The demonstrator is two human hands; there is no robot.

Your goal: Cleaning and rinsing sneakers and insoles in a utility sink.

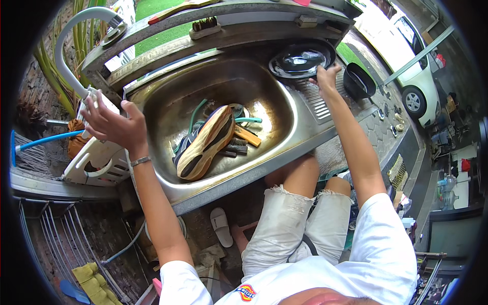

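Observation:
My left hand (pixel 118 124) is raised beside the base of a grey gooseneck faucet (pixel 63 57), its fingers spread and holding nothing. Whether a fingertip touches the faucet body is unclear. At the front edge of a black round basin (pixel 301 59), my right hand (pixel 326 81) has its fingers spread; a firm grip cannot be made out. Glossy reflections show inside that basin. A sneaker (pixel 206 145) lies on its side in the stainless steel sink (pixel 225 82), its cream and black sole towards me. Partly behind it are a wooden-backed brush (pixel 247 136), a dark brush (pixel 237 148) and a teal handle (pixel 248 120).
A black bowl (pixel 358 81) stands right of the ribbed drainboard (pixel 318 101). Scrub brushes (pixel 204 28) sit on the ledge behind the sink, below a red-tipped wooden handle (pixel 164 17). A white plastic crate (pixel 97 164) and a mop (pixel 32 158) are at left; a white car (pixel 413 72) is beyond.

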